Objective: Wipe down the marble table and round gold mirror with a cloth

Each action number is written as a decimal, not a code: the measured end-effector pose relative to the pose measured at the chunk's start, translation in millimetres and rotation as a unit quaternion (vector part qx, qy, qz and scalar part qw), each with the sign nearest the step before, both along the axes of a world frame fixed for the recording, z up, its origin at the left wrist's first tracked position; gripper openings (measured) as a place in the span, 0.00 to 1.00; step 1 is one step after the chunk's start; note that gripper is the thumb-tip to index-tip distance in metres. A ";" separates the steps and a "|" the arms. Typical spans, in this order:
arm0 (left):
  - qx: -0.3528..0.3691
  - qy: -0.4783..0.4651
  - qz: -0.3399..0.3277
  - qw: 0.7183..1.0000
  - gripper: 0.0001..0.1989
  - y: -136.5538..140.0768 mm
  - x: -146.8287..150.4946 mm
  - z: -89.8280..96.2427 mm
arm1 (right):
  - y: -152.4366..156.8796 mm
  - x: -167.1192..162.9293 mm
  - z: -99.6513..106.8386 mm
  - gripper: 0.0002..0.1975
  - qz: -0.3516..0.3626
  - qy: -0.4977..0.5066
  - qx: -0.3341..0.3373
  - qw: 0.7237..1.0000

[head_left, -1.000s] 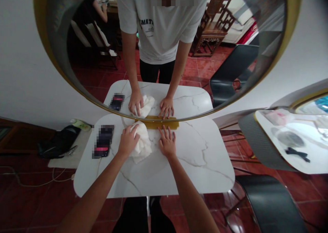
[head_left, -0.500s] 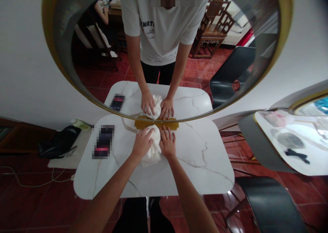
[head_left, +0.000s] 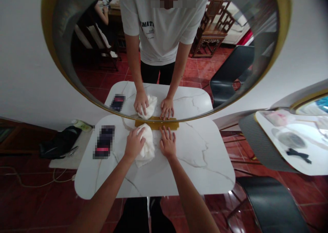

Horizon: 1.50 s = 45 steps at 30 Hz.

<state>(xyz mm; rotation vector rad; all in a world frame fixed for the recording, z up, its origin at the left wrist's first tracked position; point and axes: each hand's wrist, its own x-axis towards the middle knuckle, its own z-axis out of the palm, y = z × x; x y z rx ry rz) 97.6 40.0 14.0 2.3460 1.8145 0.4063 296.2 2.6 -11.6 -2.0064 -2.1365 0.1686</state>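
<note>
My left hand [head_left: 134, 145] grips a crumpled white cloth [head_left: 146, 147] and presses it on the white marble-patterned table [head_left: 194, 176]. The cloth bunches out to the right of my fingers, with a loose edge toward me. My right hand [head_left: 168, 143] lies flat on the tabletop, fingers spread, a short gap to the right of the cloth. Just beyond both hands is the gold base [head_left: 169, 125] of a mirror. A dark, blurred-out flat object [head_left: 104, 141] lies on the table left of my left hand.
A large gold-rimmed round mirror [head_left: 164, 72] rises over the table's far edge and reflects both hands. Right of the table stand a black chair [head_left: 274, 202] and another white table [head_left: 317, 158]. A black bag [head_left: 60, 142] and a bottle [head_left: 81, 125] sit at the left.
My left hand has slid left with the cloth, opening a gap between the cloth and my right hand. My right hand stays in place.
</note>
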 end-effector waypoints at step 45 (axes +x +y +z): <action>0.003 0.027 0.021 0.999 0.24 31.2 -21.6 6.5 | -0.8 -0.1 -0.1 0.36 -0.006 -0.002 -0.010 1.000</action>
